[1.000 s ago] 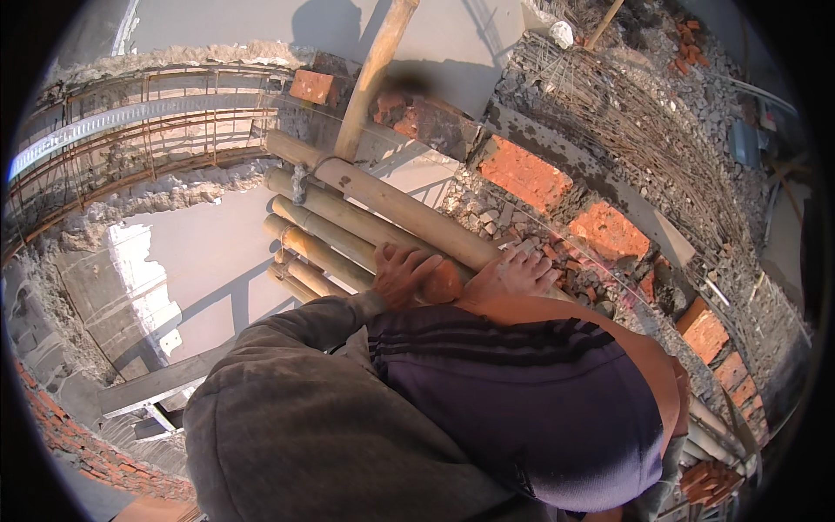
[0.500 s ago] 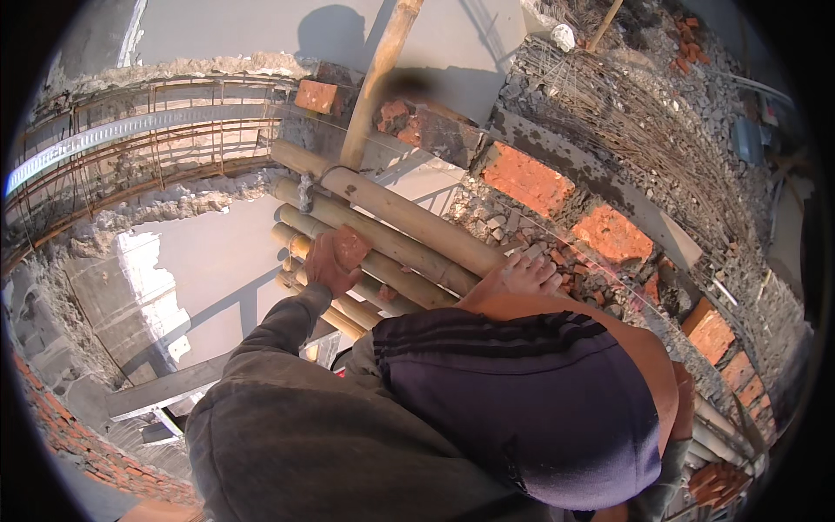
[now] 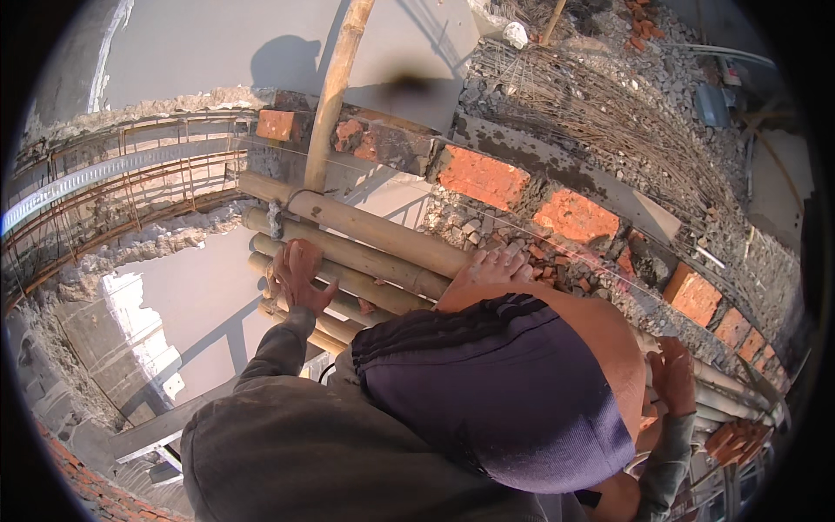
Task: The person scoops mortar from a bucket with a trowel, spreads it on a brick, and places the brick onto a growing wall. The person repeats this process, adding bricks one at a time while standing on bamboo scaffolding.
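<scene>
Compared with the frames just before, the brick piece [image 3: 304, 254] is being carried farther from the bare foot [image 3: 487, 268] and is now being positioned over the left part of the bamboo poles [image 3: 374, 228], just beside the wire tie [image 3: 276, 219]. In the left hand [image 3: 301, 287], the fingers are being spread along the left side of the piece while the thumb is being held away from it; whether its weight is being borne by the hand or by the poles cannot be determined. The handling is therefore probably being shifted from the foot to the pole ends. The right hand [image 3: 674, 374], largely masked earlier, is now being exposed beyond the purple-clad leg [image 3: 504, 400], near the right-hand run of poles; its fingers are being shown partly bent, but no grip is being confirmed. The underside of the brick piece is being hidden by the left hand, and the middle of the poles is being covered by the leg.
</scene>
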Available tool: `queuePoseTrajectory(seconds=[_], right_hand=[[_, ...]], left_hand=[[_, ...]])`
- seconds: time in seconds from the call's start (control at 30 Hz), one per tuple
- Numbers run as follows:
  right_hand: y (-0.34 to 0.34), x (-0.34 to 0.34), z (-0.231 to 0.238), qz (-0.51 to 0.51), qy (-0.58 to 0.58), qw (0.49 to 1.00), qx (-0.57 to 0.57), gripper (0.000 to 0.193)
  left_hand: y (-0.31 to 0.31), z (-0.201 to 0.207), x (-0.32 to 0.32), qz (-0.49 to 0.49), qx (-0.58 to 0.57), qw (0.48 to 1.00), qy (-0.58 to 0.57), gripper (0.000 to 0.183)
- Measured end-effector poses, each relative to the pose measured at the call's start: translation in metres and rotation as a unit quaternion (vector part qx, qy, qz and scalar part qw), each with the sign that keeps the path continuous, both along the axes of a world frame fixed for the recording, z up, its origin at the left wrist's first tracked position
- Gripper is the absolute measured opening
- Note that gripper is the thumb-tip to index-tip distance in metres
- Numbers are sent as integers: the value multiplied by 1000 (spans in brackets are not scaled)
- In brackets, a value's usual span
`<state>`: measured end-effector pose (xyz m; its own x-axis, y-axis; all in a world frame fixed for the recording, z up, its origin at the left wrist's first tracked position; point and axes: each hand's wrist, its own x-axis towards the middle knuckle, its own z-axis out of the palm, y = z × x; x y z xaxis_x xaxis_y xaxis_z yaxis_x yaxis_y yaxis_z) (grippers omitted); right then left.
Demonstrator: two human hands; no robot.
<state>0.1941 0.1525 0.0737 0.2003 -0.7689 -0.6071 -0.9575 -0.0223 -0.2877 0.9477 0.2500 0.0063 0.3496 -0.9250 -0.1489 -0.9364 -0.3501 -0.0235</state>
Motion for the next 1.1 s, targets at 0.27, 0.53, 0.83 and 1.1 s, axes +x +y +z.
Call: queuePoseTrajectory(seconds=[0.27,0.53,0.83,1.1], right_hand=[[17,-18,14,-54,-18,997,-61,28],[37,-39,-2,-51,-42,997,-26,32],[55,-28,-38,-22,-98,995,-17,29],[111,16,-3,-144,-64,980,-119,33]], left_hand=[[-47,-24,-169,-508,136,842,123,70],[-103,-92,-287,-414,291,862,27,51],[-371,142,-240,-695,51,716,33,29],[-466,106,-375,-729,91,675,75,30]])
